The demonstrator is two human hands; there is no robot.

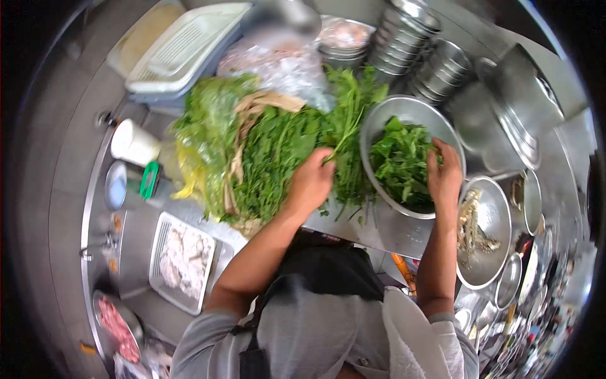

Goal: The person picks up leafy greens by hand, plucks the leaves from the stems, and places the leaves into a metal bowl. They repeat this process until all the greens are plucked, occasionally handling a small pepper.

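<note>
My left hand [312,181] is closed on a green herb stem [346,140] whose leaves reach up and to the right. Under and beside that hand lies a wide pile of leafy greens [268,151], partly on brown paper [237,148]. To the right, a round metal bowl [372,174] holds picked green leaves [401,158]. Over the bowl's right side is my right hand [445,170], its fingers bent down at the leaves; whether they grip any is hidden.
Left of the pile lies a yellow-green plastic bag [205,139]. Stacked white trays [189,47] and steel containers [404,38] stand behind. A colander [499,211] is at right, a white basket [183,262] in the sink at lower left.
</note>
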